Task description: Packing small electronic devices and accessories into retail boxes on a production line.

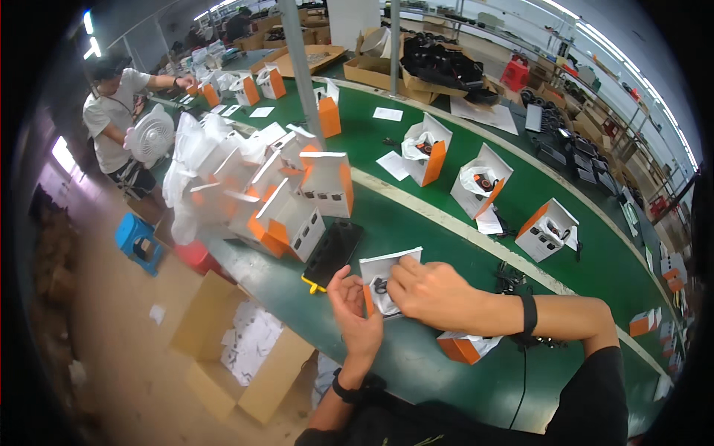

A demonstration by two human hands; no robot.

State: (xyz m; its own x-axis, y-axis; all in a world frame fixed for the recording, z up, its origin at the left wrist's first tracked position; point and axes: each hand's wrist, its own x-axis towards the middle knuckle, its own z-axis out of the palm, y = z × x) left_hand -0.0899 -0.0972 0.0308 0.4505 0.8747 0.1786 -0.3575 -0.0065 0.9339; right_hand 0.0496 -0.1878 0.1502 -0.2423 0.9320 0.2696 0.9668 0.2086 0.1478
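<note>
The open white-and-orange box (390, 264) is on the near part of the green table (401, 360), between the two hands. The left hand (355, 306) is cupped at its left side, fingers loosely curled; I cannot tell how firmly they grip. The right hand (425, 290) reaches over the opening from the right, fingers bunched close together; what they pinch is hidden. A black cable (381, 285) shows inside. Left and just beyond is a black tablet (335, 249); another orange carton (462, 348) is near on the right, partly beneath the right forearm.
</note>
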